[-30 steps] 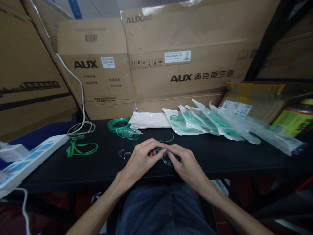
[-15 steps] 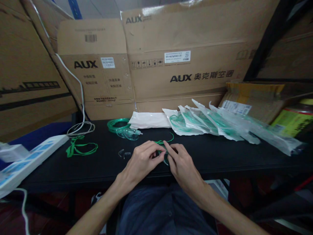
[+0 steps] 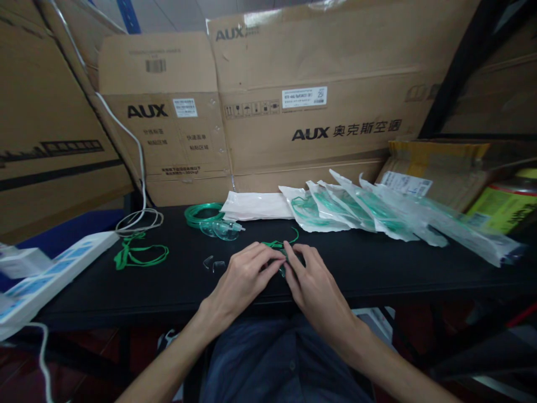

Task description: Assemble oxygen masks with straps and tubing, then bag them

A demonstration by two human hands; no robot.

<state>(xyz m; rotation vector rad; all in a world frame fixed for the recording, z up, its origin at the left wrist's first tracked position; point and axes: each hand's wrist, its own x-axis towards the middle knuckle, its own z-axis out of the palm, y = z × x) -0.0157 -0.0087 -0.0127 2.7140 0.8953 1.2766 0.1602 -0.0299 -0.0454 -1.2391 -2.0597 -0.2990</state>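
My left hand [image 3: 254, 267] and my right hand [image 3: 312, 275] meet over the front of the black table, fingertips nearly touching. Both are closed in a pinch on a small clear-green plastic piece [image 3: 282, 271], mostly hidden by the fingers. A green elastic strap [image 3: 274, 244] shows just beyond the fingertips, its loose end curling to the right. Left of my left hand lie small clear plastic bits [image 3: 218, 265]. Behind it sits a clear oxygen mask [image 3: 226, 230] beside coiled green tubing [image 3: 197, 215].
Several bagged green tubing sets [image 3: 356, 210] lie along the back right, by a white packet [image 3: 257, 206]. At left are green straps [image 3: 138, 256] and a white power strip [image 3: 62, 274]. Cardboard boxes [image 3: 260, 145] wall the back; a yellow-labelled jar [image 3: 505, 201] stands right.
My left fingertips have shifted slightly right and the hands have drawn closer together over the clear-green piece, covering more of it. Nothing else has visibly moved.
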